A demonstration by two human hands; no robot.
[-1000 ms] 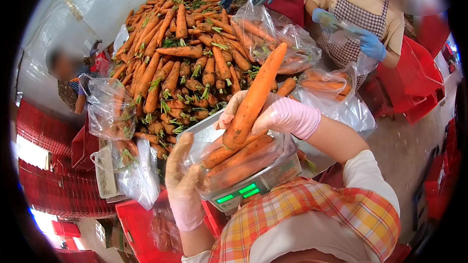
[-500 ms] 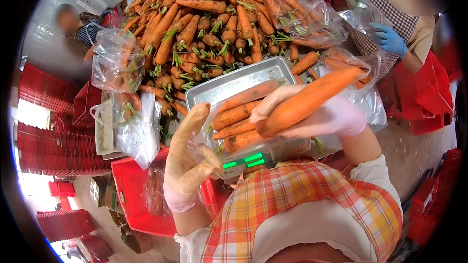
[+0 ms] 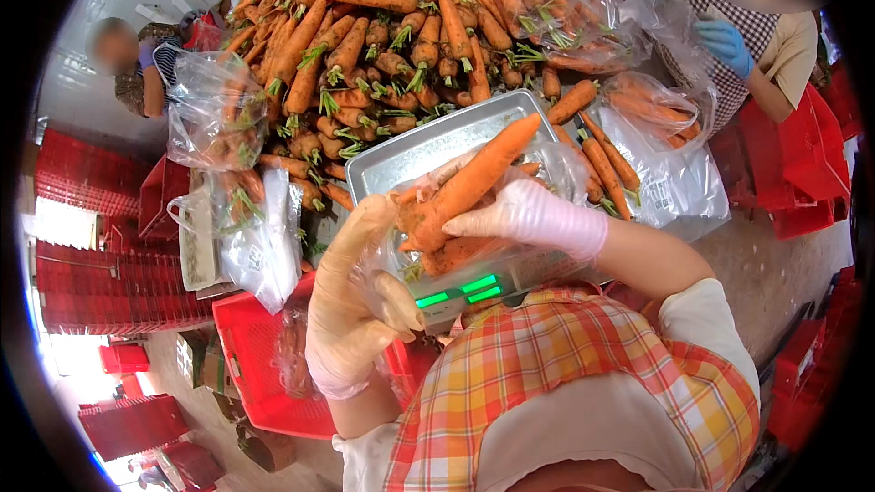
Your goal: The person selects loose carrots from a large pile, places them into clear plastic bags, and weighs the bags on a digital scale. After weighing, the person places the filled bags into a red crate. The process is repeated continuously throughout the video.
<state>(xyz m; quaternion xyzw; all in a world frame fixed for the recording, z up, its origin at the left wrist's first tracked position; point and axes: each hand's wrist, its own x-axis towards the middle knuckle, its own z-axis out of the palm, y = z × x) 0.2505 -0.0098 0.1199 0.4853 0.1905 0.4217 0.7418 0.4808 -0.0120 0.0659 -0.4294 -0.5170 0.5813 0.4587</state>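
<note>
My right hand (image 3: 529, 219), in a pale glove, grips a large orange carrot (image 3: 478, 180) that tilts up to the right. Its thick end lies at the mouth of a clear plastic bag (image 3: 570, 169) holding several carrots. My left hand (image 3: 355, 287), also gloved, pinches that bag's near left edge, with the fingers curled round the film. The bag rests on the metal pan (image 3: 374, 167) of a scale, whose green-lit display (image 3: 465, 292) faces me. Part of the bagged carrots is hidden behind my right hand and the held carrot.
A big heap of carrots (image 3: 392, 64) lies beyond the pan. Loose carrots (image 3: 602, 164) and a bagged bunch (image 3: 652, 109) sit to the right, flat bags (image 3: 260, 260) to the left. A red crate (image 3: 260, 374) stands below left. A co-worker's blue-gloved hand (image 3: 726, 46) handles a bag.
My right hand has brought the carrot left and down to the bag's mouth, and the carrot now stands steeper. My left hand has stayed nearly in place at the bag's edge.
</note>
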